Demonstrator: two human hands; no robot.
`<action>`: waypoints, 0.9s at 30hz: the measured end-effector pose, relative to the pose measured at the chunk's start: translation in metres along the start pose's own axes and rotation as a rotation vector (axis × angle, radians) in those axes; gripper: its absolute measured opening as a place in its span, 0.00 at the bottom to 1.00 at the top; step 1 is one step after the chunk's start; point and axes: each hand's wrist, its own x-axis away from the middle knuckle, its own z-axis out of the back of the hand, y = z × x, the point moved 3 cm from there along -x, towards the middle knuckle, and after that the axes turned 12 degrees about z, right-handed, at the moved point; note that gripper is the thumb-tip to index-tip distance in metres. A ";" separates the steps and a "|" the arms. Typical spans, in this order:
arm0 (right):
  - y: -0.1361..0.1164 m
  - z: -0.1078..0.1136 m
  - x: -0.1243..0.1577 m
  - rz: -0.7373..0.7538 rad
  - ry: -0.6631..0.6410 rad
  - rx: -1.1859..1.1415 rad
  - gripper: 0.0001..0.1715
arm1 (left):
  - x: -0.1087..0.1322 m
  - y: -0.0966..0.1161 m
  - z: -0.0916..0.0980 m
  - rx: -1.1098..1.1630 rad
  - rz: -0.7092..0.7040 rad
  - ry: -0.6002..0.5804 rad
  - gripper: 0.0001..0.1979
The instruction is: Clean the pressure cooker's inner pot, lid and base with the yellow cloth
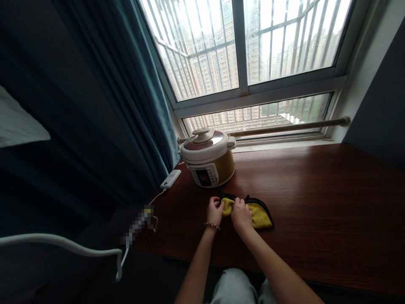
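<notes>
A yellow cloth with a black edge lies bunched on the dark wooden table, in front of the pressure cooker. My left hand, with a bead bracelet at the wrist, pinches the cloth's left end between thumb and fingers. Close beside it, my right hand is closed over the cloth's middle, fingers curled into the fabric. The right part of the cloth fans out past my right hand, its dark border facing up and away. Folds under my fingers are hidden.
The cooker, white and gold with a lid, stands by the window near the blue curtain. A white power strip with a cord lies at the table's left edge. A white curved bar sticks in at lower left.
</notes>
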 end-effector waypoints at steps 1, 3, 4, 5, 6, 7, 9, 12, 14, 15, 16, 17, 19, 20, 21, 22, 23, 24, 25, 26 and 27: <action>-0.001 0.001 0.000 0.004 0.008 -0.056 0.14 | 0.001 0.005 0.000 0.060 -0.020 -0.005 0.13; -0.001 0.003 0.000 0.002 0.034 -0.206 0.13 | 0.003 0.016 0.002 0.161 -0.068 -0.018 0.17; 0.000 0.005 0.000 -0.005 0.063 -0.296 0.13 | 0.004 0.022 0.004 0.199 -0.090 -0.027 0.19; 0.002 0.007 0.000 -0.014 0.109 -0.391 0.13 | 0.006 0.029 0.006 0.229 -0.106 -0.037 0.20; 0.004 0.009 -0.001 -0.023 0.170 -0.488 0.12 | 0.007 0.036 0.009 0.253 -0.123 -0.047 0.21; 0.007 0.012 -0.002 -0.033 0.245 -0.581 0.12 | 0.007 0.043 0.013 0.271 -0.145 -0.050 0.21; 0.015 0.018 -0.003 -0.060 0.414 -0.755 0.12 | 0.006 0.059 0.026 0.291 -0.224 -0.010 0.19; 0.032 0.030 -0.008 -0.130 0.642 -1.010 0.14 | -0.006 0.085 0.054 0.244 -0.398 0.203 0.13; 0.046 0.043 -0.015 -0.196 0.788 -1.119 0.16 | -0.022 0.103 0.075 0.208 -0.456 0.355 0.10; 0.053 0.052 -0.021 -0.222 0.859 -1.138 0.16 | -0.032 0.111 0.086 0.205 -0.464 0.406 0.09; 0.059 0.063 -0.029 -0.237 0.922 -1.133 0.16 | -0.043 0.121 0.096 0.209 -0.464 0.450 0.09; 0.063 0.076 -0.040 -0.242 0.972 -1.107 0.16 | -0.055 0.130 0.107 0.212 -0.461 0.486 0.08; 0.067 0.102 -0.069 -0.223 0.986 -1.001 0.16 | -0.080 0.149 0.127 0.210 -0.447 0.548 0.09; 0.067 0.115 -0.086 -0.213 0.959 -0.935 0.18 | -0.094 0.159 0.137 0.206 -0.435 0.574 0.10; 0.066 0.126 -0.105 -0.199 0.913 -0.869 0.19 | -0.107 0.168 0.146 0.201 -0.416 0.594 0.11; 0.063 0.135 -0.123 -0.186 0.874 -0.833 0.19 | -0.121 0.176 0.154 0.198 -0.390 0.609 0.12; 0.060 0.141 -0.142 -0.171 0.835 -0.812 0.19 | -0.134 0.182 0.161 0.197 -0.355 0.618 0.14; 0.056 0.145 -0.160 -0.153 0.793 -0.805 0.19 | -0.147 0.187 0.166 0.197 -0.312 0.619 0.15; 0.052 0.146 -0.176 -0.136 0.751 -0.808 0.18 | -0.158 0.190 0.170 0.199 -0.265 0.612 0.16; 0.046 0.145 -0.190 -0.119 0.702 -0.811 0.17 | -0.168 0.191 0.172 0.203 -0.219 0.595 0.17; 0.040 0.142 -0.202 -0.103 0.650 -0.816 0.17 | -0.177 0.191 0.171 0.208 -0.175 0.568 0.17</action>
